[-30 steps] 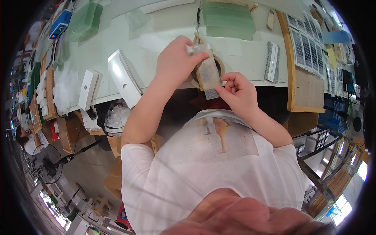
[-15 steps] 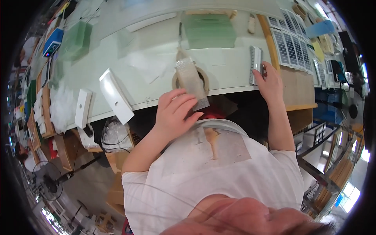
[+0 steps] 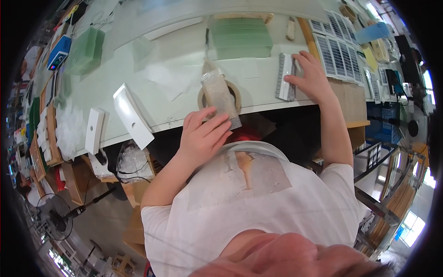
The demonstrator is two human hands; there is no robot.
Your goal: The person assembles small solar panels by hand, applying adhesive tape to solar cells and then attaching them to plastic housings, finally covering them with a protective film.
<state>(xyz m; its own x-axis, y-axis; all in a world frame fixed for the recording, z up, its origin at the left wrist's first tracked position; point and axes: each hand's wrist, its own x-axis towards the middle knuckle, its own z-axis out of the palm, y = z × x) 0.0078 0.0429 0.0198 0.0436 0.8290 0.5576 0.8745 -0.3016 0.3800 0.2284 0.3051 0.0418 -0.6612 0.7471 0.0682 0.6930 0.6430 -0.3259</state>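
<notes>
A clear-wrapped, pale rectangular block lies tilted on a roll of tan tape at the table's front edge. Over the block's near end lie the outstretched fingers of my left hand; they are loosely apart and not wrapped round it. My right hand is open beside a narrow stack of grey-and-white strips, with the thumb touching its right side and the fingers spread. To the left, two white curved plates, one larger and one smaller, each with a small hole, rest at the table edge.
A stack of greenish glass sheets stands at the back, and another green block at the far left. Dark-celled panels lie right of a wooden strip. A blue device sits at the far left, above crumpled clear film.
The strip stack has shifted left and tilted slightly. My right hand's fingers have spread and moved up along it. My left hand stays at the wrapped block; the whole view has shifted slightly.
</notes>
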